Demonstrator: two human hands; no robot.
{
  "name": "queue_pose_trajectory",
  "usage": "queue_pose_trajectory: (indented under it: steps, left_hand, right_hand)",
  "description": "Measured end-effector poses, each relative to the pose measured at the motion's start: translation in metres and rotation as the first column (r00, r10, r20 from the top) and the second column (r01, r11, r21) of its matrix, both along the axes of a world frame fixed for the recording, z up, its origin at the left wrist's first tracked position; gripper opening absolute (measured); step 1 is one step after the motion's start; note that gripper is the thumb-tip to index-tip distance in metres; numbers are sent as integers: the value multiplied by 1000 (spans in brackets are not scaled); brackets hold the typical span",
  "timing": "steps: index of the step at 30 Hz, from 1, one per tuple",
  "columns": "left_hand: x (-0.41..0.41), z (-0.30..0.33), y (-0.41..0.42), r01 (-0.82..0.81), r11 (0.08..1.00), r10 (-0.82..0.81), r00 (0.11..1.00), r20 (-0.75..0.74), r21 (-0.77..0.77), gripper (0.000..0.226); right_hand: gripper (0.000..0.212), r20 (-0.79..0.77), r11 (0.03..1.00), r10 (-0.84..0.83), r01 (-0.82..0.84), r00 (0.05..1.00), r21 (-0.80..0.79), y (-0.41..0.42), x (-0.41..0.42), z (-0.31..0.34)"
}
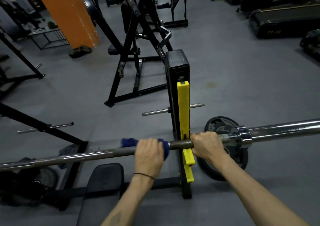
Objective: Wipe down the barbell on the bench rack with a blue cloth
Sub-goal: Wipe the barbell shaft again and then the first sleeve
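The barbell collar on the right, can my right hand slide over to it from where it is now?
Probably yes. The right hand grips the barbell just beside the yellow rack hook, and only bare shaft lies between it and the collar.

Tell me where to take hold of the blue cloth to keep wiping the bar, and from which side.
Grip the blue cloth where it wraps the barbell, coming from above as the left hand does. The bar lies level and bare leftward, so a wrapped overhand grip should slide freely. The right hand steadies the bar by the yellow upright.

Dark steel barbell (pixel 180 143) lies across the rack, blue cloth (pixel 129 142) wrapped around it
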State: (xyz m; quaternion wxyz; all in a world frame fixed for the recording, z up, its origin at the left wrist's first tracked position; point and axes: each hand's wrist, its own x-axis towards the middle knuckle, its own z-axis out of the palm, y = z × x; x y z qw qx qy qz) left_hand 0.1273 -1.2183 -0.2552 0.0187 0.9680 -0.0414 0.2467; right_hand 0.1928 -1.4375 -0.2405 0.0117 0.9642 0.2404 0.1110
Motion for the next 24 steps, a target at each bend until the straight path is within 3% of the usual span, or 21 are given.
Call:
queue_pose_trajectory:
  steps: [3, 6, 11, 14, 19, 22, 24]
  left_hand:
    - [7, -8, -45, 33, 999, -33, 999, -3, -40, 27]
    - [0, -4, -5, 168, 986, -168, 986, 14, -13, 30]
    - [-22, 2, 82, 34, 999, -34, 999, 6, 20, 30]
    - [-11, -1, 42, -98, 995, 100, 993, -70, 24, 27]
    - [8, -7, -55, 49, 998, -50, 999, -21, -39, 26]
    - [1, -4, -11, 151, 989, -151, 989, 0, -7, 30]
    - [-9, -2, 37, 102, 995, -102, 995, -11, 2, 34]
  right_hand:
    - [30, -4, 1000, 6, -6, 1000, 9, -1, 0, 3]
    - [33, 3, 1000, 29, -29, 1000, 11, -4, 1, 4]
    - [33, -12, 999, 41, -41, 999, 14, -1, 2, 2]
    - [31, 11, 999, 32, -32, 999, 21, -1, 2, -1]
    - [29, -10, 1000, 23, -23, 1000, -13, -1, 3, -1]
    - [23, -3, 998, 46, -46, 999, -41, -3, 5, 0]
    - [19, 5, 996, 53, -53, 999, -71, -3, 6, 1]
